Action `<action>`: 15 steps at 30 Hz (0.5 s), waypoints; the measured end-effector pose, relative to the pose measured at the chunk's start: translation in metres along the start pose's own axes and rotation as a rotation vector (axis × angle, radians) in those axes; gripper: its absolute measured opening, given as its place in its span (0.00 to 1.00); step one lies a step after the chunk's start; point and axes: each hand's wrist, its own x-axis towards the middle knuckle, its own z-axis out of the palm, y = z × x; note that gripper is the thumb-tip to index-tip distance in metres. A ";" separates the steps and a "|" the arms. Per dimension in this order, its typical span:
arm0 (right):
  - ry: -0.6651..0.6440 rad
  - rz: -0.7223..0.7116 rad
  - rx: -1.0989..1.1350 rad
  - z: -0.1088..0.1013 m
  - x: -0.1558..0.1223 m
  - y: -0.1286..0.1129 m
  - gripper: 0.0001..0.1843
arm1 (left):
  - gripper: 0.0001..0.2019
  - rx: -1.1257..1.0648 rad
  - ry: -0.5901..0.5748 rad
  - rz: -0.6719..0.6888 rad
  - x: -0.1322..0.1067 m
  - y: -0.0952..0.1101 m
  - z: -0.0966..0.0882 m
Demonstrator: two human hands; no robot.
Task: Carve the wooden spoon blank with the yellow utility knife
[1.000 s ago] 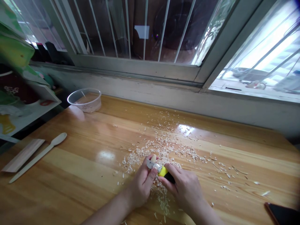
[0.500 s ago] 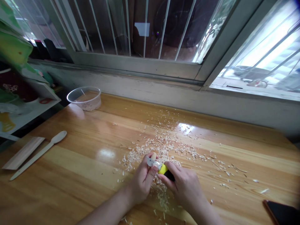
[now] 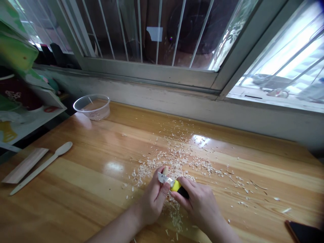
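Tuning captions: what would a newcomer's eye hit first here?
Pale wood shavings, scattered across the middle of the table. Then the yellow-and-black knife in the right hand, its blade by the small wooden piece in the left hand. Far left, a pale spoon beside a flat board.

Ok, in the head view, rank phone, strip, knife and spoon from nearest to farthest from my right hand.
1. Knife: in the right hand.
2. Phone: right, near corner.
3. Spoon: far left.
4. Strip: left of the spoon.

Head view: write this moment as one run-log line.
left hand: holds wooden piece; right hand: grips yellow-black knife; wood shavings: scattered on table; spoon: left side
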 end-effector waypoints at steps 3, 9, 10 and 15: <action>0.030 0.014 -0.052 0.001 -0.002 -0.001 0.28 | 0.23 0.048 0.022 0.004 0.001 -0.004 -0.001; 0.084 0.027 -0.103 0.003 -0.002 -0.003 0.28 | 0.23 0.058 0.028 -0.028 0.003 -0.005 -0.002; 0.088 0.025 -0.100 0.003 -0.001 -0.004 0.28 | 0.23 0.053 0.023 -0.032 0.004 -0.003 -0.002; 0.098 0.021 -0.079 0.000 0.000 -0.004 0.27 | 0.22 0.027 0.038 -0.026 0.004 0.002 0.000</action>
